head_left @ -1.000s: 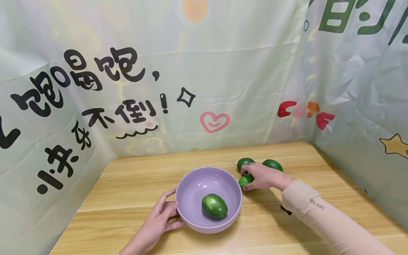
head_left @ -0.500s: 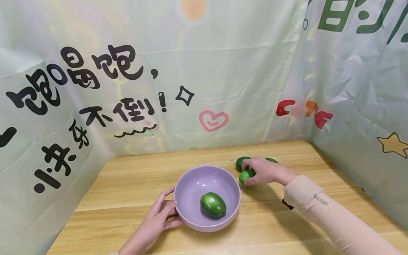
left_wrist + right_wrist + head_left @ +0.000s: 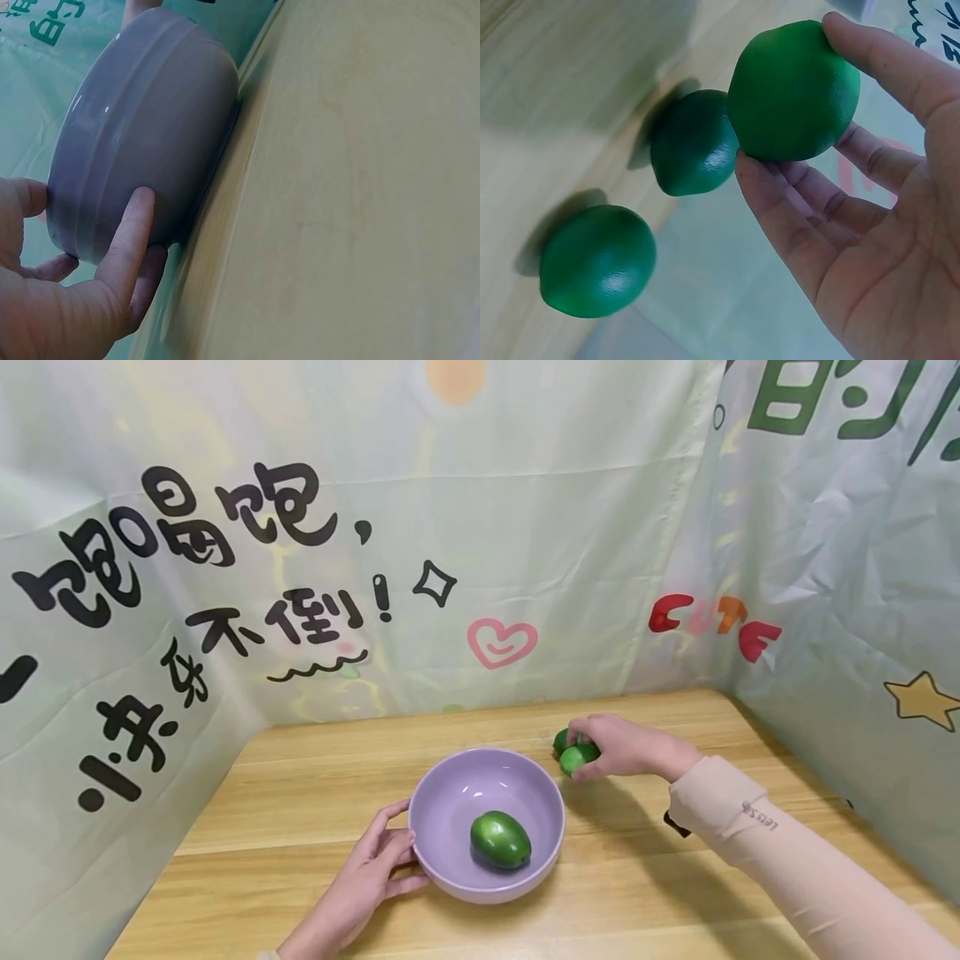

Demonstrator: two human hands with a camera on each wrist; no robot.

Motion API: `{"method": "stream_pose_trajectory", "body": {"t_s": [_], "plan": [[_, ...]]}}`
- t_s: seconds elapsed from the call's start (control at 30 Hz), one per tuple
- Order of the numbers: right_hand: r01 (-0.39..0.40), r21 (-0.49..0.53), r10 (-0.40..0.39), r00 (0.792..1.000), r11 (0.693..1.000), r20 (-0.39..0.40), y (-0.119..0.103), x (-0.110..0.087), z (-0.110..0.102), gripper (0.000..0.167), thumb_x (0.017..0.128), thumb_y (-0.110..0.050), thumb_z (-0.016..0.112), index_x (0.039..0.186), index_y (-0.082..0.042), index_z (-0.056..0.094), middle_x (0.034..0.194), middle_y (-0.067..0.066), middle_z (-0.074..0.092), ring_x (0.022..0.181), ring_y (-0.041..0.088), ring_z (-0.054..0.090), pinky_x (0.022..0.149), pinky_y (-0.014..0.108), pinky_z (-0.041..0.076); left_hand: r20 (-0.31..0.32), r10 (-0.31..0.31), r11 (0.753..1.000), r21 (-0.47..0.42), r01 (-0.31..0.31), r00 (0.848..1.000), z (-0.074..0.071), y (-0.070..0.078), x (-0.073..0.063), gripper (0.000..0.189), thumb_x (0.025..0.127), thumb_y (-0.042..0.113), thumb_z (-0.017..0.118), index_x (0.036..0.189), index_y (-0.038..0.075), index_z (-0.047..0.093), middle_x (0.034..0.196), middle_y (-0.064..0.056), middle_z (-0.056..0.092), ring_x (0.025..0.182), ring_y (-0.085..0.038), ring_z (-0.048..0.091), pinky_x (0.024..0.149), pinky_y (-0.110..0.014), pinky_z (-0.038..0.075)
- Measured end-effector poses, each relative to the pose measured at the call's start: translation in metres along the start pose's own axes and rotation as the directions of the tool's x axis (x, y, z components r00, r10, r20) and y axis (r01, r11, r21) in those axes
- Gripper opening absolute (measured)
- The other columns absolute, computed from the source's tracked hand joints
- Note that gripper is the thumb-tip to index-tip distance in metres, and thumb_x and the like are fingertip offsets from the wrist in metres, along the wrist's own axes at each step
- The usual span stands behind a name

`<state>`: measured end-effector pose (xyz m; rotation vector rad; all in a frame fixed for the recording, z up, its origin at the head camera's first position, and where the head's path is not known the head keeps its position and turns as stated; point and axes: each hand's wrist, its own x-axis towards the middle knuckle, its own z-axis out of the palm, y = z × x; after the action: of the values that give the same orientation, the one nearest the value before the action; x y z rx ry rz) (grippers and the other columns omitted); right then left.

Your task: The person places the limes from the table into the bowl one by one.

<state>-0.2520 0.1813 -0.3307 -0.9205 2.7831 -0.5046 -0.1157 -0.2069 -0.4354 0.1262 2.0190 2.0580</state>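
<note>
A purple bowl (image 3: 442, 814) stands on the table with one glossy green lime (image 3: 501, 840) lying inside. My left hand (image 3: 375, 860) holds the bowl at its left side; in the left wrist view its fingertips press the bowl's outer wall (image 3: 161, 112). Right of the bowl, my right hand (image 3: 630, 747) pinches another lime (image 3: 577, 760) between thumb and fingertips. The right wrist view shows that held lime (image 3: 793, 90) raised off the wood. Two more limes lie behind it, a near one (image 3: 694, 142) and a farther one (image 3: 598, 261); in the head view my hand hides one.
The wooden table (image 3: 315, 785) is walled in by printed cloth (image 3: 570, 527) at the back and both sides. A small dark object (image 3: 677, 823) shows under my right sleeve (image 3: 720, 806).
My right hand has lifted the pinched lime, rising and shifting toward the back of the table. It now covers the right-hand lime. My left hand stays on the bowl.
</note>
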Motion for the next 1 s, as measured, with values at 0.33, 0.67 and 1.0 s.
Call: {"method": "stream_pose_trajectory", "body": {"t_s": [0.33, 0.67, 1.0], "plan": [[-0.002, -0.009, 0.002, 1.000, 1.000, 0.009, -0.011, 0.002, -0.012, 0.037, 0.090, -0.025, 0.087, 0.115, -0.008, 0.065, 0.101, 0.005, 0.068, 0.089, 0.018, 0.060, 0.076, 0.029, 0.053, -0.004, -0.001, 1.000, 0.001, 0.002, 1.000, -0.001, -0.001, 0.000, 0.064, 0.112, 0.039, 0.057, 0.167, 0.022, 0.029, 0.152, -0.031, 0.043, 0.128, -0.033, 0.067, 0.103, -0.048, 0.065], [0.012, -0.075, -0.011, 1.000, 0.997, 0.013, -0.021, 0.007, -0.022, 0.038, 0.092, -0.029, 0.087, 0.115, -0.010, 0.065, 0.098, 0.003, 0.068, 0.088, 0.018, 0.060, 0.076, 0.031, 0.052, -0.004, -0.003, 1.000, 0.004, 0.003, 1.000, 0.000, 0.000, -0.001, 0.063, 0.112, 0.039, 0.057, 0.167, 0.022, 0.030, 0.151, -0.030, 0.043, 0.127, -0.033, 0.067, 0.103, -0.047, 0.065], [0.016, -0.098, -0.014, 1.000, 0.995, 0.026, -0.036, 0.012, -0.030, 0.040, 0.093, -0.030, 0.086, 0.120, -0.010, 0.065, 0.104, 0.006, 0.069, 0.093, 0.021, 0.062, 0.080, 0.034, 0.054, -0.001, 0.000, 1.000, 0.009, 0.000, 1.000, -0.001, 0.000, 0.000, 0.064, 0.112, 0.041, 0.057, 0.167, 0.023, 0.030, 0.150, -0.030, 0.045, 0.127, -0.032, 0.067, 0.103, -0.047, 0.065]]}}
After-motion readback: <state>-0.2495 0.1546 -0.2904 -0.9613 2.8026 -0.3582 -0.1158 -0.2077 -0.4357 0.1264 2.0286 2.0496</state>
